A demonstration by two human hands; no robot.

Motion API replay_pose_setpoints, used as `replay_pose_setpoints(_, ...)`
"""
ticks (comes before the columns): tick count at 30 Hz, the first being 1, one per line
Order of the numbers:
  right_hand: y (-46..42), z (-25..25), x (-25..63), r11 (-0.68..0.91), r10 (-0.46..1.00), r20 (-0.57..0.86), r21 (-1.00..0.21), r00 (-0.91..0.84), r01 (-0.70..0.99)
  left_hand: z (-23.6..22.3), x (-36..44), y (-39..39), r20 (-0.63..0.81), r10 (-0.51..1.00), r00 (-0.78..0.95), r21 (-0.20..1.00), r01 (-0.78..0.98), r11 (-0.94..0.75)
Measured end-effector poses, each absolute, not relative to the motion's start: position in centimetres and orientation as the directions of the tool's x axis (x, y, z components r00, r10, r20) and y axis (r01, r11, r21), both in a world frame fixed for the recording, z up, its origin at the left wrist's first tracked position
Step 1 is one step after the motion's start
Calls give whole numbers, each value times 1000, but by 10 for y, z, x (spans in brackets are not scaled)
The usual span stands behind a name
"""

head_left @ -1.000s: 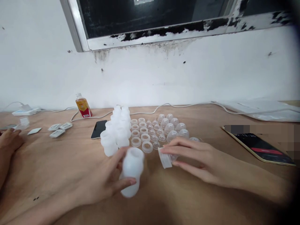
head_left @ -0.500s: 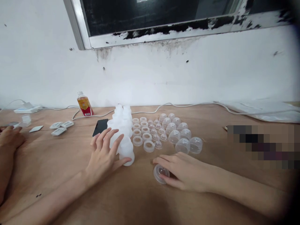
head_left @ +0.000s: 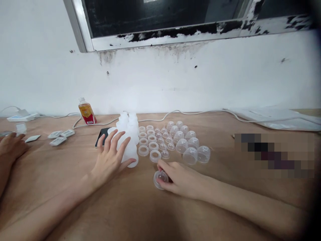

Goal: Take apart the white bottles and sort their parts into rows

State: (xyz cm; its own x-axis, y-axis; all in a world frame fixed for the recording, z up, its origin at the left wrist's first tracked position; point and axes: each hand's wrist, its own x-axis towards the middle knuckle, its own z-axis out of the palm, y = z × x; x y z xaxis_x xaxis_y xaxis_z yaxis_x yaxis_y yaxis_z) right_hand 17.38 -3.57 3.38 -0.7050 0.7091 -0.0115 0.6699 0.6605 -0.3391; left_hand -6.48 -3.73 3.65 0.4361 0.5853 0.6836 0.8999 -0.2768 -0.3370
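My left hand (head_left: 110,157) rests with fingers spread against the near end of a double row of white plastic bottles (head_left: 129,137) on the wooden table (head_left: 140,207). My right hand (head_left: 179,177) pinches a small clear dome cap (head_left: 160,179) lying on the table just in front of the parts. Right of the bottles stand rows of white rings (head_left: 147,144), small clear caps (head_left: 164,145) and larger clear domes (head_left: 190,152).
A black phone (head_left: 100,136) lies behind my left hand. A small orange drink bottle (head_left: 85,113) and a white cable (head_left: 200,113) are by the wall. Another person's hand (head_left: 10,147) rests at far left near small white packets (head_left: 59,138). A blurred-out patch (head_left: 273,150) lies at right.
My left hand set the white bottle down at the near end of the bottle row and stayed against it. My right hand lowered the clear cap onto the table and drew it leftward.
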Motion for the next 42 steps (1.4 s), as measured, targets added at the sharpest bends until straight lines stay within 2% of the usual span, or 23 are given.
replay_pose_setpoints(3,-33,30,167,642,728,-8,-343,-686,685,39,-63,-41,707,543,453,-327,890,-317)
replay_pose_setpoints(6,-30,27,162,637,738,-1,-331,-675,696,40,-50,-55,721,473,507,-299,842,-449)
replay_pose_setpoints(8,-29,25,159,644,732,12,-337,-681,687,36,-34,-65,636,500,588,-231,763,-603)
replay_pose_setpoints(10,-28,24,157,658,723,27,-329,-690,677,29,-18,-70,472,608,638,-56,710,-702)
replay_pose_setpoints(13,-29,23,156,683,710,40,-282,-703,674,19,0,-68,318,732,603,164,725,-669)
replay_pose_setpoints(16,-28,22,157,687,701,31,-295,-712,664,17,8,-62,237,810,536,254,771,-584)
replay_pose_setpoints(19,-24,23,161,689,676,18,-370,-736,623,24,10,-61,146,868,475,336,801,-495)
replay_pose_setpoints(21,-21,26,165,685,655,5,-426,-756,591,30,11,-61,97,885,455,351,816,-458)
replay_pose_setpoints(24,-20,34,175,640,625,-86,-514,-776,572,36,13,-62,69,885,460,291,840,-459)
replay_pose_setpoints(26,-23,40,185,656,633,-89,-466,-769,594,38,12,-61,56,884,464,176,867,-466)
replay_pose_setpoints(27,-24,43,190,693,658,-29,-369,-753,619,39,11,-61,54,883,467,93,878,-470)
replay_pose_setpoints(29,-27,47,200,726,684,174,-61,-709,685,38,10,-61,83,873,480,-95,876,-473)
replay_pose_setpoints(31,-26,49,206,650,660,316,213,-681,729,35,8,-60,147,850,505,-251,851,-462)
replay_pose_setpoints(33,-22,48,209,585,651,334,352,-682,731,32,8,-58,206,825,527,-349,827,-441)
replay_pose_setpoints(37,-9,43,207,570,634,311,432,-708,699,27,10,-51,248,782,571,-443,785,-433)
replay_pose_setpoints(42,2,36,203,550,640,305,461,-706,697,28,11,-42,246,778,578,-478,771,-421)
